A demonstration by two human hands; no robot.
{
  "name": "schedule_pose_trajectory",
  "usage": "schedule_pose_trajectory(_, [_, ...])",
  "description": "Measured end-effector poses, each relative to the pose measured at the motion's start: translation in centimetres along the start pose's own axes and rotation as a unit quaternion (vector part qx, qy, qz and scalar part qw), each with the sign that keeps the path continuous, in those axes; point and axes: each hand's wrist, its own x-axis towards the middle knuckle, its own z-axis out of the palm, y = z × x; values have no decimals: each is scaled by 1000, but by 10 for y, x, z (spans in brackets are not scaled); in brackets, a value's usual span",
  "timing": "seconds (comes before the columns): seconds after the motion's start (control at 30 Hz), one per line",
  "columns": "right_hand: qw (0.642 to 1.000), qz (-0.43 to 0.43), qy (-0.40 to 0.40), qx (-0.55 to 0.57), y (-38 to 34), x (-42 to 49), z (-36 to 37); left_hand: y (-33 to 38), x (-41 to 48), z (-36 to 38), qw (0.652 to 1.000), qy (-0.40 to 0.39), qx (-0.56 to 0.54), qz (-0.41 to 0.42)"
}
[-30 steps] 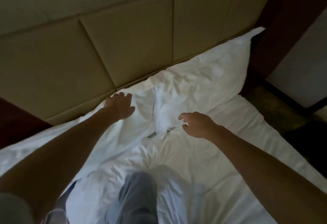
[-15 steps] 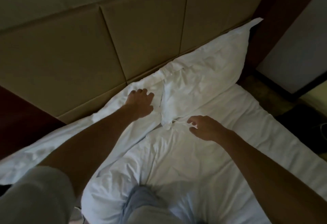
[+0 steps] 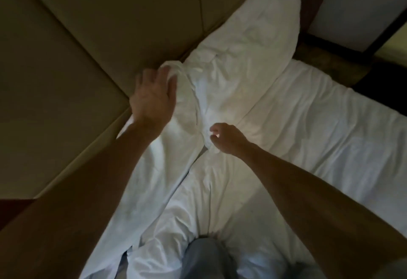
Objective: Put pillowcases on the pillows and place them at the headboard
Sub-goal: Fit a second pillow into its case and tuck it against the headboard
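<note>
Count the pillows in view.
2. One pillow lies along the headboard on the left, its top end under the left hand. The other pillow lies against the headboard on the right, its near corner by the right hand. More may lie outside the frame.

The bed (image 3: 363,106) has a creased white sheet (image 3: 231,190). Two white pillows lie on it against the headboard (image 3: 88,36). The right pillow (image 3: 248,42) is plump and reaches the far right corner. The left pillow (image 3: 154,179) is flatter and runs near-left. Their ends touch. A grey-clad knee (image 3: 204,259) rests at the near edge.
</note>
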Motion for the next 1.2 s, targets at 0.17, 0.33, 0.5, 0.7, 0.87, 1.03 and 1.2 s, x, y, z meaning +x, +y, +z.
schedule_pose_trajectory(0.17, [961,48,-30,272,-42,43,32,-32,29,6,990,-115,-47,-68])
schedule_pose_trajectory(0.33, [943,35,5,330,-81,47,56,-27,23,-8,931,-318,-141,-106])
schedule_pose_trajectory(0.5, [959,55,67,271,-78,63,57,-49,13,-7,878,-247,-373,-168])
schedule_pose_trajectory(0.7, [966,48,51,247,-77,58,56,-35,25,-5,963,-237,-113,-63])
schedule_pose_trajectory(0.87, [959,30,18,282,-93,45,57,-23,36,-10,946,-304,107,44])
schedule_pose_trajectory(1.03, [966,-15,-28,257,-113,14,62,-31,14,-58,950,-240,179,91])
schedule_pose_trajectory(1.2, [971,-56,-51,226,-145,-19,66,-81,14,-60,923,-247,290,55])
